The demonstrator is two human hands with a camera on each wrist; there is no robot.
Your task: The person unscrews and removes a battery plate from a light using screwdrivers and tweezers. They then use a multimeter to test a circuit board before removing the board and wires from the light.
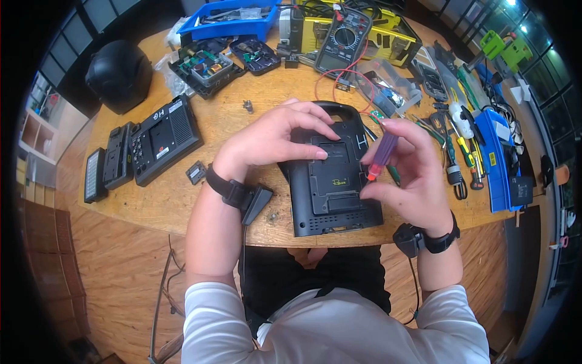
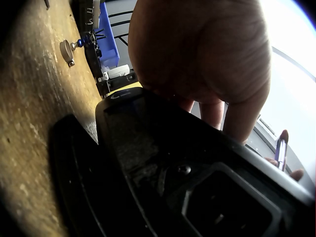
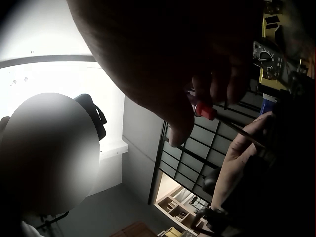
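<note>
Working over a black plastic device case with a moulded carry handle [image 1: 332,182], the person seems to be at a screwdriver step. The case lies on the wooden counter [image 1: 227,109], close in front of them, its handle at the far end. The left hand [image 1: 270,134] rests on the case's upper part, fingers apart and thumb near the recessed panel, probably to steady it. The right hand [image 1: 418,176] grips a purple-and-red-handled screwdriver [image 1: 387,150] above the case's right side; from here I can't tell whether the tip meets a screw. The next move, I'd judge, calls for seating the tip squarely and turning under light pressure, the left hand bracing the case against slipping.
</note>
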